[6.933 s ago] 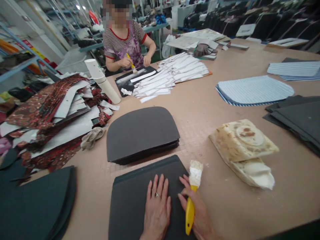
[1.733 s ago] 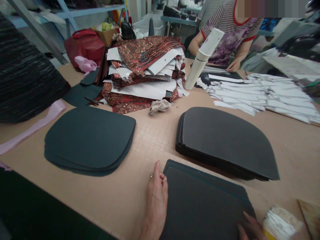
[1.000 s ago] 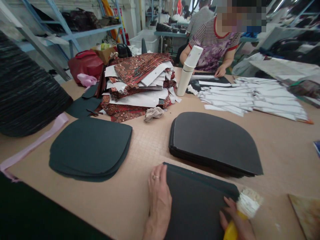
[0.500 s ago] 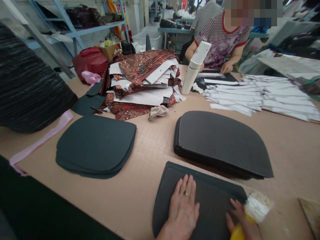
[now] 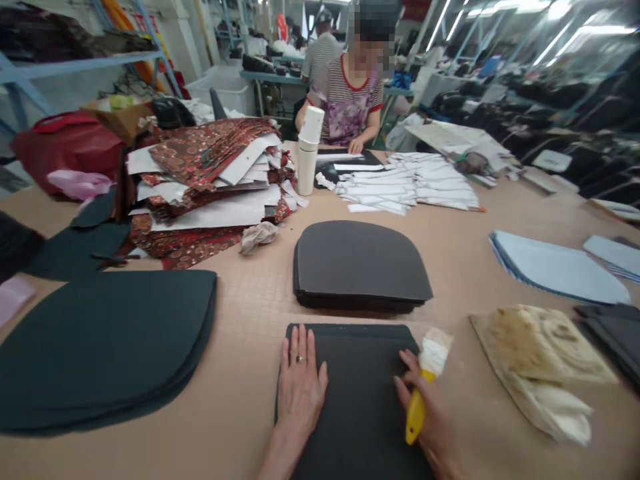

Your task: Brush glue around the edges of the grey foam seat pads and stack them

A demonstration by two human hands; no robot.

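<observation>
My left hand (image 5: 301, 380) lies flat, fingers stretched out, on the left part of a dark panel (image 5: 357, 400) in front of me. Under its far edge a dark green sheet shows as a narrow strip. At the panel's right edge, my right hand (image 5: 425, 400) holds a paintbrush (image 5: 419, 407) with a yellow handle and pale bristles pointing away from me. The thumb and fingertips of that hand also touch the panel. Just beyond lies a stack of dark rounded panels (image 5: 361, 260). To the left is a pile of dark green rounded sheets (image 5: 105, 340).
Patterned red-brown pieces (image 5: 210, 160) are heaped at the back left, beside a white cup stack (image 5: 307, 153). White strips (image 5: 405, 180) spread before a co-worker (image 5: 345, 100) across the table. On the right lie a stained yellowish cloth (image 5: 540, 353) and light blue pieces (image 5: 560, 267).
The view has swung to the right, bringing the stained cloth and light blue pieces into sight. Both hands remain on the panel, and the brush stays in my right hand.
</observation>
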